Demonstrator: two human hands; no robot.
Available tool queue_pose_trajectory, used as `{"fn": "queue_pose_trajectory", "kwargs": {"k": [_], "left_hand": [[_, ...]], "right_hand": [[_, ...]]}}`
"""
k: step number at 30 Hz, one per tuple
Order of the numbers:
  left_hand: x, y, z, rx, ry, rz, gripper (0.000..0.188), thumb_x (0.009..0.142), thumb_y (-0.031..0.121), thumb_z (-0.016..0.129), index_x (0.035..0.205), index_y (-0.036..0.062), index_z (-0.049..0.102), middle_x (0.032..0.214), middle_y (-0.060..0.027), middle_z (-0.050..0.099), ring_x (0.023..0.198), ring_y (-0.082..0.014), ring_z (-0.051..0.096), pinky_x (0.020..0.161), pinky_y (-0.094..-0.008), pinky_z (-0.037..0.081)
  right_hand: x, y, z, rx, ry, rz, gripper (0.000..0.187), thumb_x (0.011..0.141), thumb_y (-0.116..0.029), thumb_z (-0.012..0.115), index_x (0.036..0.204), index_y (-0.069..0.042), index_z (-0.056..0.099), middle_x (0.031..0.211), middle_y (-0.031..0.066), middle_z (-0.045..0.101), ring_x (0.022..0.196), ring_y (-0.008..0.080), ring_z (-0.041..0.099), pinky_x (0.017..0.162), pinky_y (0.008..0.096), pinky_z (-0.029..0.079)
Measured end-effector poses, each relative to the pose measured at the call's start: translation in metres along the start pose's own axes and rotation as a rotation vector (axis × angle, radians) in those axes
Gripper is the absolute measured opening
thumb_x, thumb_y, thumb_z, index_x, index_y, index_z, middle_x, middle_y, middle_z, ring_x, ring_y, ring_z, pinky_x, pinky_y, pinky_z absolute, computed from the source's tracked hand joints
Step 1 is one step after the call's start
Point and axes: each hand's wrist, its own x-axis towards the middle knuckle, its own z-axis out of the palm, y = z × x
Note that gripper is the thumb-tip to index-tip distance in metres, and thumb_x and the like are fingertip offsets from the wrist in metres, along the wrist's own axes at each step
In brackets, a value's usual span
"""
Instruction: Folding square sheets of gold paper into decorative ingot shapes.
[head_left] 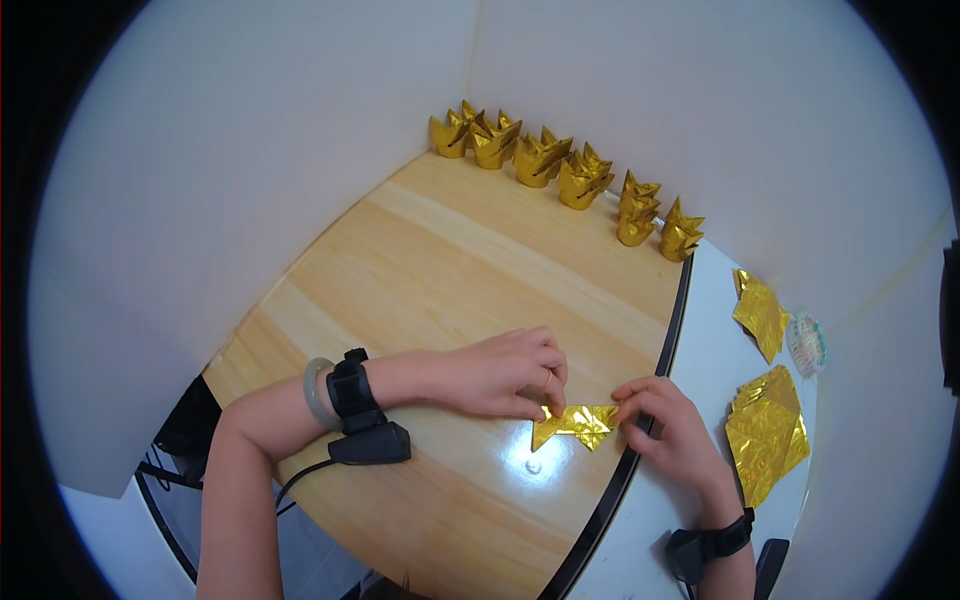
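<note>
Both hands are down on the wooden tabletop (440, 260), close to its right edge. The left hand (495, 372) pinches the left end of 1 small folded gold foil piece (577, 424), fingertips pressed together on it. The right hand (665, 425) nips the right end, fingers closed on the foil. The piece lies flat between them, touching both. Along the far edge stand 6 clusters of folded gold foil ingots (560, 170), running from the far corner toward the right. Off the right edge, on a white surface (700, 300), lie 2 lots of flat gold foil sheets (765, 430). A small round patterned object (806, 343) sits between them.
</note>
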Motion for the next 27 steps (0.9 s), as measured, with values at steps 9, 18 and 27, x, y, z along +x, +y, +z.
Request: {"fn": "queue_pose_trajectory", "kwargs": {"k": [9,18,27], "left_hand": [[0.004,-0.001,-0.004,0.007,-0.013,0.037,0.021,0.080,0.013,0.064,0.101,0.0103,0.067,0.096,-0.0046,0.053,0.097,-0.0245,0.045,0.088,-0.0343,0.039],[0.006,0.002,-0.001,0.009,-0.004,-0.008,0.022,0.075,0.012,0.064,0.096,0.0114,0.069,0.093,-0.0039,0.055,0.097,-0.0241,0.047,0.086,-0.0330,0.040],[0.003,0.000,0.002,-0.025,0.030,-0.003,0.020,0.075,0.014,0.063,0.095,0.0125,0.069,0.092,-0.0029,0.056,0.097,-0.0237,0.048,0.086,-0.0331,0.040]], "right_hand": [[0.008,-0.023,-0.004,0.292,-0.039,0.433,0.031,0.080,-0.014,0.066,0.107,-0.002,0.054,0.091,0.0091,0.060,0.079,0.0191,0.058,0.068,0.0284,0.047],[0.010,-0.031,-0.002,-0.088,-0.178,0.447,0.042,0.068,-0.022,0.077,0.100,-0.004,0.056,0.080,0.0072,0.058,0.079,0.0227,0.055,0.069,0.0318,0.046],[0.008,-0.037,0.010,0.164,0.000,0.496,0.045,0.072,-0.010,0.075,0.107,-0.004,0.048,0.081,0.0070,0.056,0.074,0.0190,0.058,0.068,0.0299,0.049]]}}
